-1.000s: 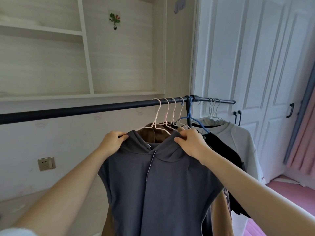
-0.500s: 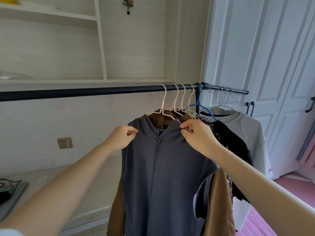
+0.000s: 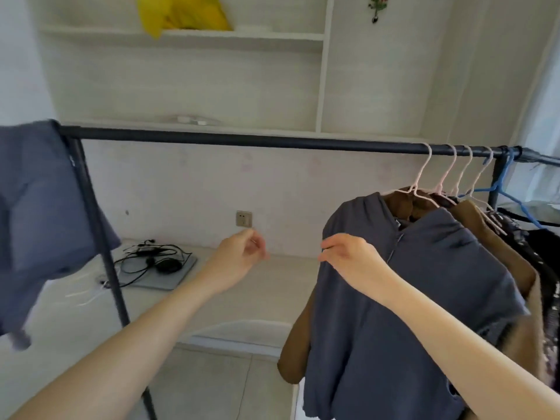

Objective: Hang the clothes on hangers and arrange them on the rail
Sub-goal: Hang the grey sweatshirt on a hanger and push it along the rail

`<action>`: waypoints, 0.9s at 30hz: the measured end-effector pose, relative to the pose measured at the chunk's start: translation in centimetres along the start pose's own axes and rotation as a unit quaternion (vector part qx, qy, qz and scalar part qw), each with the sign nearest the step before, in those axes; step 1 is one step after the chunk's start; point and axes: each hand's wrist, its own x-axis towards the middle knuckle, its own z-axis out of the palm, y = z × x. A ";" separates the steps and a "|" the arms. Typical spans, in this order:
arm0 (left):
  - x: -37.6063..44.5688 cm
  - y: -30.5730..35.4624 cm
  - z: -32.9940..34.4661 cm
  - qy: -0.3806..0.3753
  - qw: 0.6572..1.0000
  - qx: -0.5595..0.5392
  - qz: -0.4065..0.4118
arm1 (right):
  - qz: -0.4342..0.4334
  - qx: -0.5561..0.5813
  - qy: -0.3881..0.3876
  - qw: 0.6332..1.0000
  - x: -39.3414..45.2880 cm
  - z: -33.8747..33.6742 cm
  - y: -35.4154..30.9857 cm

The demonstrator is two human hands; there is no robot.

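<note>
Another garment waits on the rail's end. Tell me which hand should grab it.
Left. The left hand is free and nearer the blue garment draped over the black rail; the right hand is by the grey hooded vest.

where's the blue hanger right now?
In the head view, the blue hanger hangs at the far right end of the rail, just right of the four pale hangers and beside the rack's right upright post.
</note>
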 end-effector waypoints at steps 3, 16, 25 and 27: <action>-3.0 -1.7 -4.3 0.019 0.999 0.019 -0.040 | -0.027 0.031 -0.043 0.998 0.6 3.1 -3.1; -9.4 -7.2 -24.2 0.159 0.976 0.133 -0.068 | -0.195 0.047 -0.132 0.971 4.7 13.0 -21.0; -5.4 -12.5 -39.1 0.193 0.961 0.193 -0.039 | -0.275 0.047 -0.068 0.958 11.3 17.7 -35.9; -4.0 -13.7 -41.5 0.199 0.958 0.203 -0.024 | -0.276 0.042 -0.049 0.959 13.0 18.8 -38.2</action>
